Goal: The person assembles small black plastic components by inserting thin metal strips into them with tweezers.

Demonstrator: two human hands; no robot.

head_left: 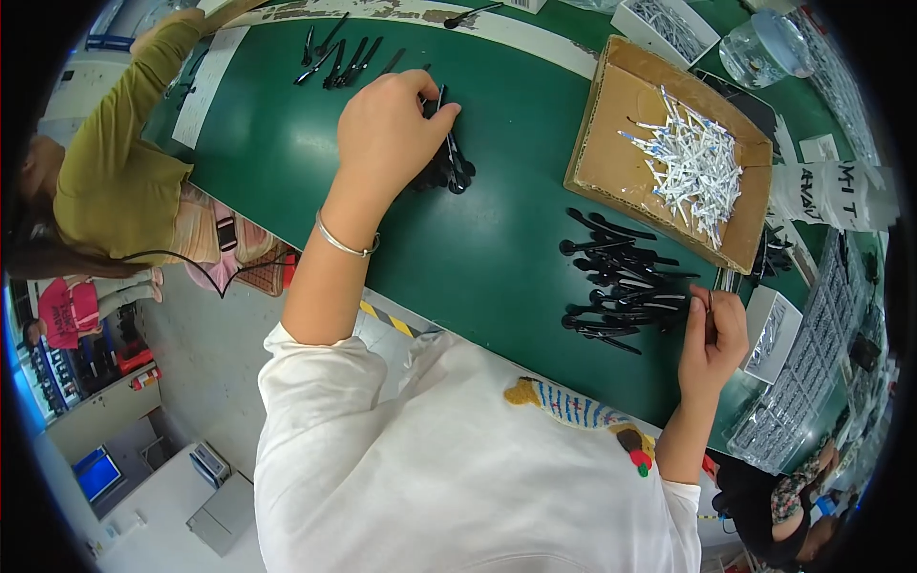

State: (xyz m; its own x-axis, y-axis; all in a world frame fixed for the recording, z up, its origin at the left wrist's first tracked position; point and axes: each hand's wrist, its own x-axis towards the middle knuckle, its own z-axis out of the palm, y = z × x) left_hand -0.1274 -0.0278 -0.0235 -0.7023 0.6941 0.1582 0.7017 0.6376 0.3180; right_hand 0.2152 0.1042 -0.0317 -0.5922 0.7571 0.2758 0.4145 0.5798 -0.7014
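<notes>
Over the pile of slim black pieces (453, 170) at the middle of the green table, my left hand (390, 122) is closed, thumb and forefinger pinching one black piece with a long narrow body. Its far side is hidden by my fingers. On the right, my right hand (714, 336) is closed in a pinch at the end of a wider spread of black pieces (621, 277). What its fingertips grip is too small to make out. These pieces are long and thin with one rounded end. A row of similar pieces (353, 63) lies beyond my left hand.
A cardboard box (611, 162) holding many short white sticks stands beyond my right hand. Nearby are a small white box (772, 334), a clear jar (764, 48) and a white box of grey pieces (666, 31). A person in an olive sleeve (129, 115) works at the left.
</notes>
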